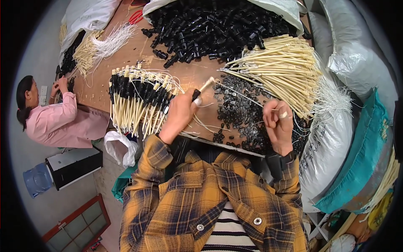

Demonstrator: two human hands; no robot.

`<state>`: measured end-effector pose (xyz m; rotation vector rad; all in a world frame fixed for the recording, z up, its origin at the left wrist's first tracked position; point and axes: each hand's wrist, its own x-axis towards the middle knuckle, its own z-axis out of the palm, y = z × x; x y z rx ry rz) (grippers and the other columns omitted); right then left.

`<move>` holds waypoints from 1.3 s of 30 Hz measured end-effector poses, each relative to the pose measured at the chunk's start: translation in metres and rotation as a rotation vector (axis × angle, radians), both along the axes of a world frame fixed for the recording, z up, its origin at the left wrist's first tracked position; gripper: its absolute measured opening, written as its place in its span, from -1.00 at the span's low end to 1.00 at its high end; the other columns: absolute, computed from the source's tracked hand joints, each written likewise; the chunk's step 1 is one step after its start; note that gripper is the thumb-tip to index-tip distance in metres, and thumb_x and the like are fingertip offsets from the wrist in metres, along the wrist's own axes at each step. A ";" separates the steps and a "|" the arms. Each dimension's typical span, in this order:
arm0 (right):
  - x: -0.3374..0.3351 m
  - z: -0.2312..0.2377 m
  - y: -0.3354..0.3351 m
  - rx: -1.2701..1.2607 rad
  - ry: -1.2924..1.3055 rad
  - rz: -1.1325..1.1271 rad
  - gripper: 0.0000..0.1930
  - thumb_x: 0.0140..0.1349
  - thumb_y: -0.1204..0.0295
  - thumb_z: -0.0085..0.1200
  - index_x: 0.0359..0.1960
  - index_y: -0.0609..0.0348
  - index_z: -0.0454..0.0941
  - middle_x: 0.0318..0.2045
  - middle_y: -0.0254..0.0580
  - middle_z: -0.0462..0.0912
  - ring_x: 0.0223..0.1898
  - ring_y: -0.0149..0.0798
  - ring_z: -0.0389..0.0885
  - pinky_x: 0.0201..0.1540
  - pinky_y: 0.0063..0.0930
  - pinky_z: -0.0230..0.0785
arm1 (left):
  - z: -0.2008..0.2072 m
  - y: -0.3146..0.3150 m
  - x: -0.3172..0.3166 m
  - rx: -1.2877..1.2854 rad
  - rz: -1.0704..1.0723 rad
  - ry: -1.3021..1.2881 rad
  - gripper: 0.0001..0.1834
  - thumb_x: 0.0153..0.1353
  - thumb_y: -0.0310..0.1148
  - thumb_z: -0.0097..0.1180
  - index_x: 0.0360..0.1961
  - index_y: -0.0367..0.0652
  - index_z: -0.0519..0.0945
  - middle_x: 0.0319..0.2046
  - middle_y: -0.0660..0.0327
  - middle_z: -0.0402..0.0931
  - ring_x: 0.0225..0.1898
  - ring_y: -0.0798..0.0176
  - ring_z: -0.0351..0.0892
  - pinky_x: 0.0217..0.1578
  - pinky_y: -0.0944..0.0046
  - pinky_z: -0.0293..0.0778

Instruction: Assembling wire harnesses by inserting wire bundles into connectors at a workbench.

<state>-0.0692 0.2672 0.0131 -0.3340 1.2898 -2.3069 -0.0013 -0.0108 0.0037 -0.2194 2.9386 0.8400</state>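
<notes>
My left hand is closed around a short black plastic fitting. A cream tube end sticks out of the fitting's far side. From the tip of that end a thin white cord runs rightward, nearly straight, to my right hand. The right fingers are bent and pinched on the cord. Just left of my left hand lies a row of cream tubes with black fittings, their white cords looped over the top. Small black plastic clips are spread between and beneath my hands.
A heap of black fittings spills from a white sack at the back. Cream tubes with white cords are piled at the right. Stuffed sacks crowd the table's right side. A person in pink works at the far left, near red-handled scissors.
</notes>
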 end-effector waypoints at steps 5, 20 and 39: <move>0.026 -0.007 -0.054 1.069 1.037 0.060 -0.75 0.07 0.40 0.31 -0.20 0.06 0.58 -0.56 -0.17 0.55 -0.57 -0.31 0.57 -0.50 -0.47 0.39 | 0.007 0.043 -0.007 0.979 0.212 -0.214 -0.81 0.16 -0.48 0.19 -0.17 -0.18 0.64 -0.48 0.31 0.57 -0.54 0.49 0.46 -0.51 0.38 0.39; 0.026 -0.011 -0.061 1.040 0.834 -0.130 -0.88 0.12 0.46 0.19 -0.29 0.09 0.62 -0.60 -0.12 0.59 -0.59 -0.16 0.62 -0.53 -0.41 0.41 | 0.005 0.025 0.005 0.271 -0.130 0.100 -0.61 -0.02 -0.64 -0.06 -0.13 -0.17 0.57 -0.30 -0.02 0.56 -0.16 -0.16 0.53 -0.18 -0.01 0.42; 0.035 -0.015 -0.060 0.917 0.912 0.062 -0.85 0.21 0.50 0.06 -0.17 0.17 0.49 -0.46 -0.01 0.59 -0.46 0.07 0.61 -0.46 -0.20 0.43 | 0.011 0.025 0.005 0.439 -0.238 0.296 -0.69 -0.14 -0.68 0.12 -0.30 -0.19 0.59 -0.33 0.17 0.61 -0.22 0.09 0.58 -0.25 0.19 0.46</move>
